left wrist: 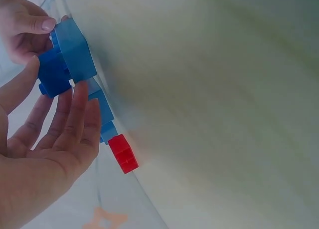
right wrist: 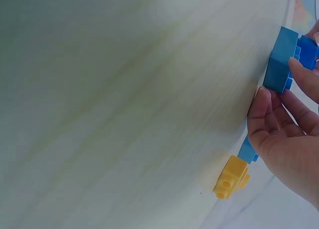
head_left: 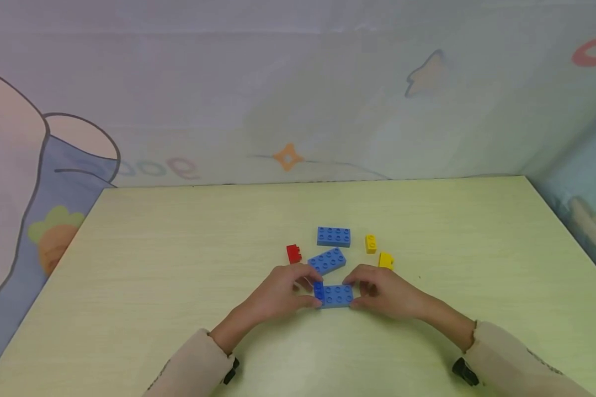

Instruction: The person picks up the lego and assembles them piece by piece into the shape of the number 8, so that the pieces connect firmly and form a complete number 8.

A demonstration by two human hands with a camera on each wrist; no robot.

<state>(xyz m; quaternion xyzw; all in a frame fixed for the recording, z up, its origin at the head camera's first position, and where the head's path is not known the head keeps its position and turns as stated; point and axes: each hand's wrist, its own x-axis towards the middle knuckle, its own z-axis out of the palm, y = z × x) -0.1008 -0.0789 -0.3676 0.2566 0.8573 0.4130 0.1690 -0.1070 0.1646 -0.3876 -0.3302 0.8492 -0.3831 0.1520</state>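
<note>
Both hands hold a flat light-blue plastic brick on the pale green bench. Left hand grip pinches its left end, where a small dark-blue block sits. Right hand grip pinches its right end. Just behind: second blue brick, red block, yellow block.

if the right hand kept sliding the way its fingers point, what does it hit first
Probably nothing new: the right hand points left and already touches the light blue brick it holds; past that is the left hand.
</note>
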